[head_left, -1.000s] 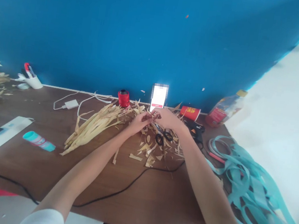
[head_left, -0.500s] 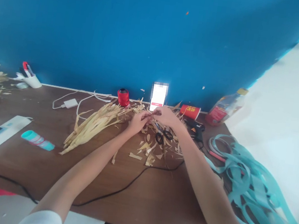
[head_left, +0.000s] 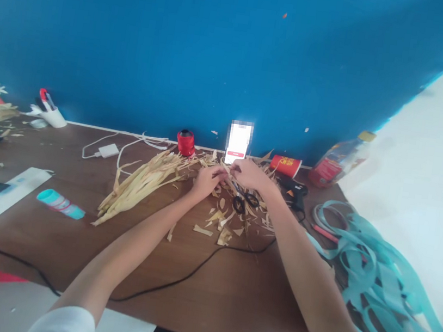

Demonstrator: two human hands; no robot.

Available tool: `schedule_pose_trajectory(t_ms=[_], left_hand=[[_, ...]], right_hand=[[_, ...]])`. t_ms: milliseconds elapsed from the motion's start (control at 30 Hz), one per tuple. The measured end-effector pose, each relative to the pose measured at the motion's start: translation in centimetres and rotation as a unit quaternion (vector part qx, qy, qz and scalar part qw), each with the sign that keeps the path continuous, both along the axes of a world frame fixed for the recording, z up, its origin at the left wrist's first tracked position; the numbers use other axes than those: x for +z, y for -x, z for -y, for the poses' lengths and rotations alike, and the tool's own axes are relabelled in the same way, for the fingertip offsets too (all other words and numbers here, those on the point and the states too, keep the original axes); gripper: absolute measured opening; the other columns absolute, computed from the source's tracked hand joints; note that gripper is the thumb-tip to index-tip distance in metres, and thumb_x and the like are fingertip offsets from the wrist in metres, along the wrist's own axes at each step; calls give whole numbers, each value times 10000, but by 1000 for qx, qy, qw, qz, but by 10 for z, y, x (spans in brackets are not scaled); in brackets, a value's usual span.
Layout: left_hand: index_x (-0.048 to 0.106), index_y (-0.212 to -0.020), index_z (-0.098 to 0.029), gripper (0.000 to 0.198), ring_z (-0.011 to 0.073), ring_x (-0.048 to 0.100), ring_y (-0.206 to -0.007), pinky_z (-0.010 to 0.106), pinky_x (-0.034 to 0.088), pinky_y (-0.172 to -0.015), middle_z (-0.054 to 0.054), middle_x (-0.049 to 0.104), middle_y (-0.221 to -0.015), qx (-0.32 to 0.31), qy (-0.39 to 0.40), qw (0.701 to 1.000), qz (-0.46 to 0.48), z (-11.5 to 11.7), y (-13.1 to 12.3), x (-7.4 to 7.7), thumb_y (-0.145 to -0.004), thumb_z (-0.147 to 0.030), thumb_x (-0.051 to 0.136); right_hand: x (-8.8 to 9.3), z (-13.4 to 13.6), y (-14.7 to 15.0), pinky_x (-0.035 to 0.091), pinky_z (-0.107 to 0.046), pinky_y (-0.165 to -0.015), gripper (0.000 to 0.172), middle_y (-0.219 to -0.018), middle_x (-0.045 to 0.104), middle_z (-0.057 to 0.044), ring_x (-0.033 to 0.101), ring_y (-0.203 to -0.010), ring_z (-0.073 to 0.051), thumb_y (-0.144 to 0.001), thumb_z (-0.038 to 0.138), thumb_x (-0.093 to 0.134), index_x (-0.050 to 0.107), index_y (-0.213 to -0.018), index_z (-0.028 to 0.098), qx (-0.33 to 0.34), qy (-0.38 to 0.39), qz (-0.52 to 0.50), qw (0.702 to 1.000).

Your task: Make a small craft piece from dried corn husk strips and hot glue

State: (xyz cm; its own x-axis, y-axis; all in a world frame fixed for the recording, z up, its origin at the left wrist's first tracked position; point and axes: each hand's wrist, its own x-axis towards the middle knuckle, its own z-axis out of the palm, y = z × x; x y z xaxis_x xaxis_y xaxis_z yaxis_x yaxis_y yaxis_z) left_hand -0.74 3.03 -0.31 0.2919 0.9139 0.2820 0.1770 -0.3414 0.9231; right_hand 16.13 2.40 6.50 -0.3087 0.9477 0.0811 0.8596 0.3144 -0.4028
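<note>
My left hand (head_left: 208, 180) and my right hand (head_left: 250, 174) meet over a heap of dried husk scraps (head_left: 225, 236). Both are closed, fingertips pinching close together on a small pale piece of corn husk (head_left: 227, 170), mostly hidden by the fingers. Scissors with black handles (head_left: 239, 205) lie among the scraps just under my right hand. To the left of my left hand rests a bundle of long dried corn husks (head_left: 140, 182). Behind my hands, a phone with a bright screen (head_left: 238, 142) leans against the blue wall.
A red spool (head_left: 185, 143) and a red paper cup (head_left: 286, 166) stand and lie by the wall. A black glue gun (head_left: 295, 193), a bottle (head_left: 337, 161) and loose turquoise ribbon (head_left: 375, 275) are at right. A black cable (head_left: 176, 280) crosses the table (head_left: 224, 293).
The view has shifted slightly, so everything sits a little further right. My hands keep pinching at the same spot above the scraps, with the fingers only slightly moved.
</note>
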Motion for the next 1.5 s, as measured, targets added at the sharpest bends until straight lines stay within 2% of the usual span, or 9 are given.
schedule_pose_trajectory(t_ms=[200,333,400,500,667,800,967,1200,1500], left_hand=[[635,-791,-182,119,142,643,-578,216,460,-498,-2,632,-634,44,-51,996,-54,4,0,0,-841,-242,545],[637,-889,-199,160,125,608,-525,220,439,-500,2,653,-653,45,-71,994,-67,5,0,2,-873,-317,529],[635,-931,-192,189,133,627,-577,221,449,-502,22,677,-737,23,-60,997,-38,2,-1,3,-859,-348,556],[643,-932,-159,253,165,660,-673,226,472,-498,51,683,-806,0,-2,999,39,-4,-1,1,-797,-374,636],[667,-865,-125,287,150,636,-659,246,497,-552,55,677,-780,14,45,992,117,-12,2,-4,-712,-362,717],[681,-832,-128,256,115,588,-621,249,495,-603,33,668,-758,23,30,993,111,-15,4,-6,-700,-344,722],[658,-796,-123,232,128,610,-631,268,508,-639,20,643,-705,16,66,990,124,-16,3,-7,-708,-331,711],[623,-767,-128,181,107,572,-597,236,469,-606,-1,602,-676,14,61,991,122,-19,4,-11,-725,-294,682],[648,-792,-123,221,101,548,-587,230,447,-604,0,590,-649,11,42,993,111,-20,8,-13,-732,-331,688]], right_hand=[[-3,-1,0,381,-268,-692,141,-914,668,-80,562,-780,-181,-770,139,502,608,-855,176,18,17,-4,1000],[0,1,-1,377,-282,-665,151,-907,661,-89,561,-786,-200,-786,147,468,597,-856,182,-10,-18,3,1000],[1,0,-2,380,-288,-670,154,-903,661,-86,562,-792,-206,-795,149,459,596,-855,186,-11,-28,2,1000],[1,0,-3,388,-297,-690,147,-902,662,-88,564,-794,-208,-812,157,459,598,-849,185,-4,-25,1,1000],[0,2,4,369,-290,-644,140,-902,665,-86,563,-788,-209,-852,186,444,583,-870,192,-22,-29,-3,999],[1,3,7,354,-277,-623,131,-908,665,-86,560,-782,-201,-858,196,448,579,-872,195,-24,-27,-2,999],[-3,1,6,360,-275,-639,138,-907,667,-85,560,-782,-198,-853,194,453,586,-888,193,-23,-24,1,999],[-8,0,13,388,-282,-709,153,-943,673,-88,576,-849,-202,-857,191,457,604,-900,182,-10,-52,-19,998],[-9,11,31,405,-310,-716,186,-955,658,-133,608,-875,-254,-883,216,439,576,-1003,175,-36,-77,62,994]])
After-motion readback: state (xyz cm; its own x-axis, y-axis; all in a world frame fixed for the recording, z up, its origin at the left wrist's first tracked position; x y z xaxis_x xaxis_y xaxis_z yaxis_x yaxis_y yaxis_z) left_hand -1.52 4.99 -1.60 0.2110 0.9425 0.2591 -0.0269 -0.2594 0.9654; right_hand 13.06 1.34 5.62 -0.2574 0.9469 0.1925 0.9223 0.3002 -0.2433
